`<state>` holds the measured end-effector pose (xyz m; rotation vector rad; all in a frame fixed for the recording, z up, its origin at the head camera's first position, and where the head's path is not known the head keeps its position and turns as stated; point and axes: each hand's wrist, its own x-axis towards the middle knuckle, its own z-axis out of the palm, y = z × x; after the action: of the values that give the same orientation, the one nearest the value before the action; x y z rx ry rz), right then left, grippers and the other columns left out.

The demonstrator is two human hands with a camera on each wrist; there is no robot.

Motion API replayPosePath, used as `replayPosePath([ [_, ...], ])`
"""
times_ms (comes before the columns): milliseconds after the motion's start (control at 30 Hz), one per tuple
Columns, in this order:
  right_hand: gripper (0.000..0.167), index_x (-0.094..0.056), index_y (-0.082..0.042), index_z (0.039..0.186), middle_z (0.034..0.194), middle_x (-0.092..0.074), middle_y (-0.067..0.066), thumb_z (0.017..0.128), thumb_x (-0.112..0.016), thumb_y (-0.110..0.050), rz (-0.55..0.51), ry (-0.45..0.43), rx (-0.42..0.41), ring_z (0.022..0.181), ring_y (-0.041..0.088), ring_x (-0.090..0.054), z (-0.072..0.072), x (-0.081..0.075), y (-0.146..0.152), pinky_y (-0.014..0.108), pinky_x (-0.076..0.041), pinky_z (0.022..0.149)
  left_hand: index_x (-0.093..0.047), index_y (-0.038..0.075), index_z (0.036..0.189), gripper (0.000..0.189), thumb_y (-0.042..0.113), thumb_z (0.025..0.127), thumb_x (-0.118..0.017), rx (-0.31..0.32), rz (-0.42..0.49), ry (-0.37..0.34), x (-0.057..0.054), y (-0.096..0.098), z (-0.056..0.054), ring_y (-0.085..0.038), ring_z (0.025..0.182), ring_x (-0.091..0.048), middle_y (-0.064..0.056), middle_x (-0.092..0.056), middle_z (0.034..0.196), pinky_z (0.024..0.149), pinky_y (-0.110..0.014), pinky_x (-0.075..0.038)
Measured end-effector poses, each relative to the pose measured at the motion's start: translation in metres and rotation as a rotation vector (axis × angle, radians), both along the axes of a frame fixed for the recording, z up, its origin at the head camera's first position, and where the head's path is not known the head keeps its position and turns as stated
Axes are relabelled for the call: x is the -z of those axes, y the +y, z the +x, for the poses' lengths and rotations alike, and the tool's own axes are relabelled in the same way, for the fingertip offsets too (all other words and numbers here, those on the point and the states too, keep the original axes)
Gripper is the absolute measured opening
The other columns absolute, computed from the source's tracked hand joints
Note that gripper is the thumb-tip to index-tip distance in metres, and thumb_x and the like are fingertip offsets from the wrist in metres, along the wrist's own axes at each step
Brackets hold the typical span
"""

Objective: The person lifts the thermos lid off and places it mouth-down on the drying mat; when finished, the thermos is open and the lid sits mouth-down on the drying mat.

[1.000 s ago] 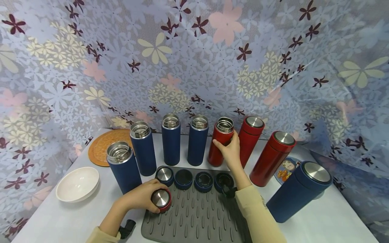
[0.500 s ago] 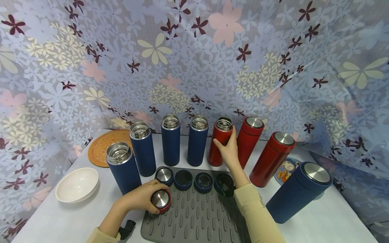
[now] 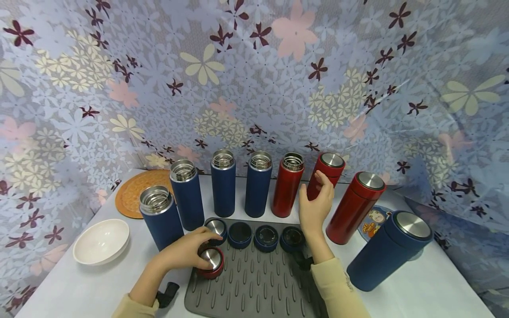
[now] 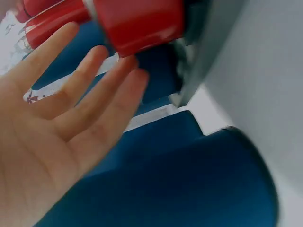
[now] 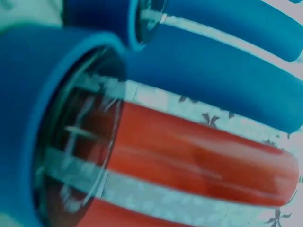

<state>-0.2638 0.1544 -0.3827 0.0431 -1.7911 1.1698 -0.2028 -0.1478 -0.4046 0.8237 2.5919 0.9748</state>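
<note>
My left hand [image 3: 184, 252] hovers with loosely spread fingers over a red bottle lid [image 3: 214, 258] with a steel top, which lies on the grey ridged mat [image 3: 258, 282]. The left wrist view shows fingers [image 4: 102, 116] extended beside the red lid [image 4: 142, 23]; whether they touch it I cannot tell. My right hand [image 3: 316, 210] is raised, fingers apart, in front of a capped red thermos [image 3: 332, 167] and partly hides it. Left of that hand stands an uncapped red thermos [image 3: 286, 192]. No hand shows in the right wrist view, where a red thermos [image 5: 203, 156] appears.
Several uncapped blue thermoses [image 3: 259, 190] stand left of the red ones. Blue lids [image 3: 266, 238] line the mat's back edge. At right are another capped red thermos [image 3: 354, 210] and a capped blue one [image 3: 387, 254]. A white bowl [image 3: 101, 240] sits at left.
My right hand has let go of the uncapped red thermos and moved right to the capped one. My left hand has loosened from the red lid and lifted slightly.
</note>
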Motion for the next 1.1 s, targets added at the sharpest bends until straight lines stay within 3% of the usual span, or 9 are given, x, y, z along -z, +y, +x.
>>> replayPosePath([
  [100,0.043,-0.049,-0.005,0.122,0.125,-0.046,0.016,0.080,-0.061,0.000,0.016,0.074,0.080,0.118,0.025,-0.038,0.002,0.003,0.006,0.042,-0.033,0.096,-0.057,0.005,0.122,0.050,0.022,0.078,-0.073,-0.037,0.035,0.075,-0.004,0.006,-0.004,-0.029,0.103,-0.053,-0.013,-0.052,0.116,0.083,-0.044,-0.047],
  [200,0.051,-0.045,-0.009,0.128,0.135,-0.038,0.014,0.080,-0.061,-0.002,0.004,0.060,0.097,0.127,0.024,-0.029,0.001,0.007,0.012,0.047,-0.028,0.102,-0.058,0.005,0.122,0.043,0.023,0.084,-0.068,-0.065,0.077,0.126,-0.004,0.014,-0.011,-0.029,0.104,-0.055,-0.012,-0.055,0.116,0.084,-0.044,-0.047],
  [400,0.079,-0.023,-0.018,0.146,0.149,-0.015,0.013,0.080,-0.064,-0.005,-0.068,-0.120,0.029,0.138,0.022,-0.011,-0.005,0.014,0.021,0.053,-0.017,0.108,-0.058,0.009,0.121,0.039,0.025,0.087,-0.065,-0.099,0.165,0.145,-0.007,0.027,-0.023,-0.029,0.109,-0.054,-0.008,-0.056,0.116,0.088,-0.045,-0.046],
  [600,0.101,0.003,-0.022,0.148,0.153,0.002,0.008,0.079,-0.070,-0.013,-0.210,-0.318,-0.085,0.140,0.023,0.004,-0.015,0.018,0.033,0.050,-0.007,0.112,-0.059,0.008,0.120,0.036,0.024,0.088,-0.063,-0.127,0.221,0.166,-0.011,0.037,-0.032,-0.027,0.108,-0.055,-0.006,-0.058,0.113,0.088,-0.045,-0.047],
  [767,0.104,0.006,-0.022,0.148,0.152,-0.004,0.012,0.079,-0.071,-0.014,-0.320,-0.394,-0.136,0.139,0.025,-0.010,-0.023,0.020,0.042,0.049,-0.016,0.111,-0.059,0.009,0.121,0.035,0.022,0.089,-0.061,-0.141,0.244,0.149,-0.010,0.039,-0.035,-0.025,0.107,-0.055,-0.007,-0.058,0.114,0.088,-0.046,-0.047],
  [900,0.101,0.000,-0.018,0.148,0.150,-0.017,0.014,0.077,-0.072,-0.010,-0.326,-0.406,-0.125,0.135,0.027,-0.024,-0.028,0.024,0.045,0.047,-0.022,0.109,-0.059,0.008,0.120,0.034,0.021,0.090,-0.060,-0.154,0.266,0.128,-0.009,0.037,-0.035,-0.026,0.106,-0.055,-0.008,-0.059,0.114,0.088,-0.046,-0.047],
  [1100,0.094,-0.007,-0.012,0.145,0.146,-0.024,0.018,0.078,-0.072,-0.014,-0.314,-0.439,-0.081,0.132,0.031,-0.029,-0.032,0.026,0.046,0.046,-0.025,0.107,-0.058,0.005,0.120,0.033,0.020,0.090,-0.060,-0.154,0.288,0.101,-0.010,0.034,-0.034,-0.028,0.107,-0.056,-0.012,-0.059,0.116,0.088,-0.042,-0.048],
])
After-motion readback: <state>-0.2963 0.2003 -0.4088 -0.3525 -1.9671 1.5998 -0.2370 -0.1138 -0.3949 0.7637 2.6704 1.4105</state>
